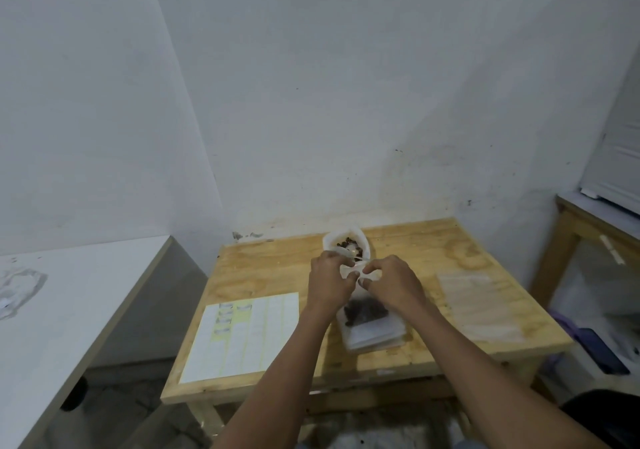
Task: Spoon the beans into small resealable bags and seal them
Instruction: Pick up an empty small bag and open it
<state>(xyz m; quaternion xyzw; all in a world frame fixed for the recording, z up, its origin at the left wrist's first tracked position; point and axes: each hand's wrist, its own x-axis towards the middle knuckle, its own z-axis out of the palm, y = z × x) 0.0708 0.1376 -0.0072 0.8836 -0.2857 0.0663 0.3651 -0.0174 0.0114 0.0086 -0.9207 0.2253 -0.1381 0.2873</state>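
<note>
A small clear resealable bag (356, 272) with dark beans in its lower part hangs above the wooden table (408, 251). My left hand (329, 284) and my right hand (393, 284) both pinch its top edge, thumbs and fingers close together. Behind the hands stands a white container (343, 239) holding dark beans, with a spoon partly visible at its rim. Under the held bag lies a stack of bags (375, 336), the top one with beans in it.
A printed sheet of paper (242, 334) lies at the table's front left. A pile of clear bags (479, 305) lies at the right. A white counter (69, 296) stands left of the table, a wooden shelf (568, 227) to the right.
</note>
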